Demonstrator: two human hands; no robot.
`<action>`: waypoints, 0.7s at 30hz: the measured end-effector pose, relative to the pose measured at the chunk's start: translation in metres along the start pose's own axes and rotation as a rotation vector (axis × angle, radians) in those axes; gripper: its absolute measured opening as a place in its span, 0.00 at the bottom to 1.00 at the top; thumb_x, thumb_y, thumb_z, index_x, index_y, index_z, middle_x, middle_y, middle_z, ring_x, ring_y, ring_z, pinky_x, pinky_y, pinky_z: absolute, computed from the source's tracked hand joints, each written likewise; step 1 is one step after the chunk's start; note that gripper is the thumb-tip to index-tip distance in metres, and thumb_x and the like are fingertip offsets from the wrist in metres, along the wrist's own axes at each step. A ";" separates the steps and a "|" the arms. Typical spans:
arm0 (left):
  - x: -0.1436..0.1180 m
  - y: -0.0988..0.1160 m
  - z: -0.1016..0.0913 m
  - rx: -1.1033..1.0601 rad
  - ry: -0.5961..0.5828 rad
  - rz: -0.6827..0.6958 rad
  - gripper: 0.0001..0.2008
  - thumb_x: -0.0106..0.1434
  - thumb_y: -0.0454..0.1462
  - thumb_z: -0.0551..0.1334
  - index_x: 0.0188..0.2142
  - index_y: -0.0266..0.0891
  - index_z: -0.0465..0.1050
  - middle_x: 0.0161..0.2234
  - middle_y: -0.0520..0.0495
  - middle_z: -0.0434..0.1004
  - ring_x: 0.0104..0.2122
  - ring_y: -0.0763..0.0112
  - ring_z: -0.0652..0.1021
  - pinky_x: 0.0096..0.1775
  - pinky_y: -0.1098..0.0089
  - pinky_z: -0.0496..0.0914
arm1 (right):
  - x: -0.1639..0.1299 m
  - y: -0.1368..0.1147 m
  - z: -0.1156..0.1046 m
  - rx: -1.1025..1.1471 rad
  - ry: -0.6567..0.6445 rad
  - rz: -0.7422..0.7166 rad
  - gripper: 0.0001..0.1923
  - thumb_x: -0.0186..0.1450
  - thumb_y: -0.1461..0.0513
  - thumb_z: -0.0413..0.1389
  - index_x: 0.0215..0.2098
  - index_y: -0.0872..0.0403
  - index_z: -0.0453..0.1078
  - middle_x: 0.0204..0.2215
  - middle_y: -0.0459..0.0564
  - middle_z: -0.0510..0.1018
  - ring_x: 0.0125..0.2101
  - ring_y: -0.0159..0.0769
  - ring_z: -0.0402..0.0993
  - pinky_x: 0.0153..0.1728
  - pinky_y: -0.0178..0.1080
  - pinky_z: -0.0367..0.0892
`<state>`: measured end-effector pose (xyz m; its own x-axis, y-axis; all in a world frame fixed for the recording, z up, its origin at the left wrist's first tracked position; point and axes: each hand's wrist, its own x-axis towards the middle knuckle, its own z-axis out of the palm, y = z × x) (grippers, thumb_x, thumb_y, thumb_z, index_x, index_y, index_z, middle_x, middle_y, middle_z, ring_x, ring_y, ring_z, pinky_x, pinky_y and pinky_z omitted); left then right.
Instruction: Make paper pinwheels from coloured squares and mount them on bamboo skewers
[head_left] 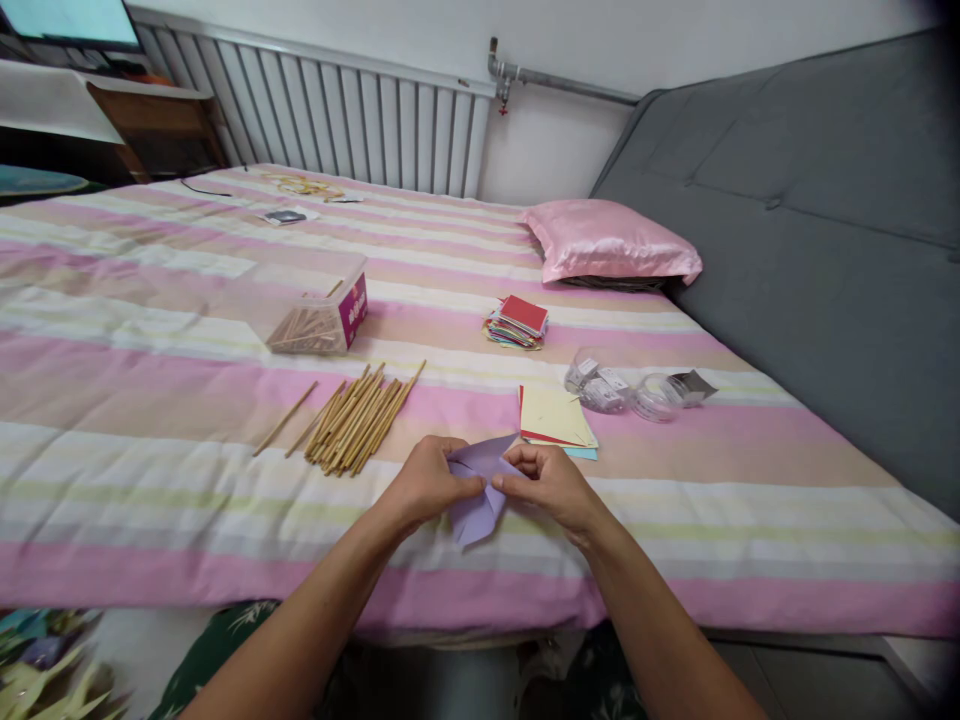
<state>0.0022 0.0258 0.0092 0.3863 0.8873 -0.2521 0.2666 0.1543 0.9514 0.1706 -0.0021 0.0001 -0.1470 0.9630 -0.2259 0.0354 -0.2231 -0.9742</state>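
Loose bamboo sticks (356, 418) lie w/ bed edge near. Left hand (427, 482) & right hand (551, 482) both pinch shut on lilac paper (480, 490), held just above striped bedsheet (150, 470). Paper's prob. light, thin, creases easily; grip at folded edges, not flaps.

both forearms extended fwd, L hand (427, 482) & R hand (551, 482) close together, fingers pinched
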 end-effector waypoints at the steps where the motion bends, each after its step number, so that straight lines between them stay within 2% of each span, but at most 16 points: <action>1: 0.000 0.000 0.000 0.003 0.012 0.012 0.03 0.43 0.32 0.61 0.21 0.33 0.68 0.17 0.56 0.64 0.18 0.78 0.62 0.21 0.75 0.53 | 0.000 0.000 0.001 0.013 0.003 -0.001 0.08 0.49 0.61 0.64 0.24 0.56 0.72 0.22 0.43 0.74 0.23 0.28 0.68 0.26 0.32 0.60; 5: 0.002 0.000 -0.001 -0.119 0.067 0.049 0.13 0.42 0.33 0.67 0.30 0.32 0.73 0.22 0.52 0.73 0.22 0.74 0.69 0.23 0.75 0.61 | 0.000 0.001 0.001 0.112 0.027 -0.017 0.09 0.48 0.61 0.65 0.25 0.57 0.71 0.23 0.44 0.75 0.24 0.29 0.69 0.28 0.32 0.62; 8: 0.001 0.002 -0.002 -0.289 0.044 0.028 0.19 0.42 0.37 0.70 0.35 0.31 0.74 0.29 0.47 0.77 0.26 0.71 0.73 0.29 0.73 0.66 | 0.001 0.000 0.001 0.242 0.076 -0.019 0.11 0.47 0.61 0.65 0.27 0.56 0.72 0.27 0.46 0.77 0.27 0.31 0.71 0.32 0.35 0.64; 11: -0.001 0.002 -0.002 -0.358 -0.024 -0.034 0.18 0.44 0.39 0.70 0.35 0.31 0.77 0.29 0.46 0.78 0.26 0.72 0.73 0.30 0.74 0.65 | 0.003 0.001 0.002 0.358 0.142 -0.009 0.12 0.46 0.61 0.66 0.28 0.56 0.72 0.27 0.46 0.78 0.26 0.31 0.71 0.32 0.35 0.65; 13: -0.002 0.001 0.000 -0.377 -0.029 -0.060 0.17 0.45 0.41 0.70 0.32 0.30 0.78 0.27 0.46 0.77 0.24 0.74 0.72 0.28 0.76 0.64 | 0.003 0.003 0.005 0.395 0.175 -0.005 0.13 0.46 0.61 0.66 0.29 0.56 0.72 0.27 0.46 0.78 0.26 0.31 0.72 0.32 0.35 0.65; 21: 0.000 -0.003 0.007 -0.439 0.074 -0.083 0.17 0.44 0.43 0.71 0.29 0.30 0.77 0.24 0.47 0.75 0.22 0.75 0.70 0.24 0.76 0.60 | 0.004 0.011 0.019 0.338 0.283 -0.069 0.13 0.48 0.59 0.66 0.29 0.56 0.71 0.26 0.47 0.79 0.26 0.32 0.73 0.31 0.35 0.66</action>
<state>0.0076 0.0219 0.0049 0.3108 0.8905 -0.3323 -0.1120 0.3815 0.9176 0.1516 -0.0033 -0.0117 0.1406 0.9704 -0.1966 -0.2972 -0.1480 -0.9433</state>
